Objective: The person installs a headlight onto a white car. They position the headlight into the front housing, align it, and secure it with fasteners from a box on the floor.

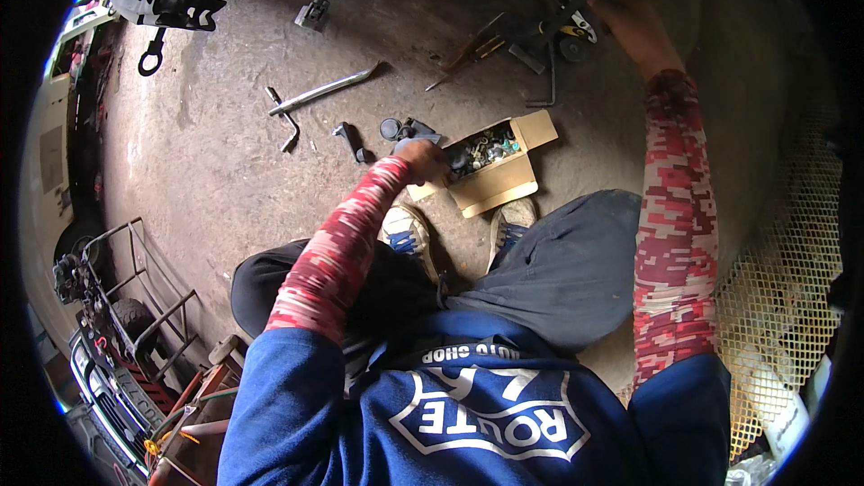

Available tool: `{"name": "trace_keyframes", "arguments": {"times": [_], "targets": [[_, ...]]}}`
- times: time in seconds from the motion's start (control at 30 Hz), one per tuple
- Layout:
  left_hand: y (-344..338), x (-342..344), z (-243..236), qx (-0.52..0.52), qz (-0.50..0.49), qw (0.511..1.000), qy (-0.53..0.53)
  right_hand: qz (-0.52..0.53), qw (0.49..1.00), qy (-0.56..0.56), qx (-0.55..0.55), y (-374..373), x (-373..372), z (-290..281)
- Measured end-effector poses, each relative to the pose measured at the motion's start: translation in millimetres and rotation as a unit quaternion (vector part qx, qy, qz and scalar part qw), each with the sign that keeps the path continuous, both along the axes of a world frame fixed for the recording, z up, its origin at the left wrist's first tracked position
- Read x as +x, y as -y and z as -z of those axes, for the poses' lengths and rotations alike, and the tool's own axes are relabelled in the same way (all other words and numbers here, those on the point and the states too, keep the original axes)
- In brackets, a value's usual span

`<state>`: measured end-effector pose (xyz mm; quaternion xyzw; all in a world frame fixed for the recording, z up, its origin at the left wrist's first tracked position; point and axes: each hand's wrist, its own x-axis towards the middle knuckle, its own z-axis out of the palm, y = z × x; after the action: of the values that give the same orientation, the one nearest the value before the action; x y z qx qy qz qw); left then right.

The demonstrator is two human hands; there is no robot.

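My left hand [421, 160], fingers curled, is at the left end of an open cardboard box [498, 189]. Dark grey parts [414, 132] lie by its fingertips; what it grips is hidden. Inside the box is a jumble of small bolts and metal fittings [493, 146]. My right hand [634, 31] reaches far forward to a group of tools, its fingers closed on the end of a dark bar-like tool [567, 15]. Yellow-and-black pliers [580, 29] lie just beside those fingers, with a screwdriver [489, 47] and a hex key [549, 81] nearby.
A T-shaped wrench [326, 90] and a curved black part [353, 142] lie on the concrete floor to the left. My shoes [409, 238] are close to the box. A metal rack [157, 297] stands at left, and yellow mesh [778, 333] at right.
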<state>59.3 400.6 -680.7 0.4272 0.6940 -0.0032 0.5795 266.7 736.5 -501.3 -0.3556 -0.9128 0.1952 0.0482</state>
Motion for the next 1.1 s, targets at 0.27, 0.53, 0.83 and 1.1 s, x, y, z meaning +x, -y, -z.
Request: {"name": "trace_keyframes", "arguments": {"times": [0.27, 0.53, 0.83, 1.1], "targets": [[10, 62, 12, 0.137, -0.016, 0.976, -0.171, 0.007, 1.000, -0.016, -0.026, -4, -8, 1], [-8, 73, 10, 0.072, -0.020, 0.972, -0.221, 0.024, 0.992, -0.062, -0.108, -18, -4, 19], [-1, 73, 19, 0.126, 0.050, 0.962, -0.236, 0.029, 0.984, -0.106, -0.137, -18, 0, 24], [-3, 72, 30, 0.138, -0.033, 0.951, -0.273, 0.038, 0.982, -0.093, -0.162, -18, 4, 23]]}}
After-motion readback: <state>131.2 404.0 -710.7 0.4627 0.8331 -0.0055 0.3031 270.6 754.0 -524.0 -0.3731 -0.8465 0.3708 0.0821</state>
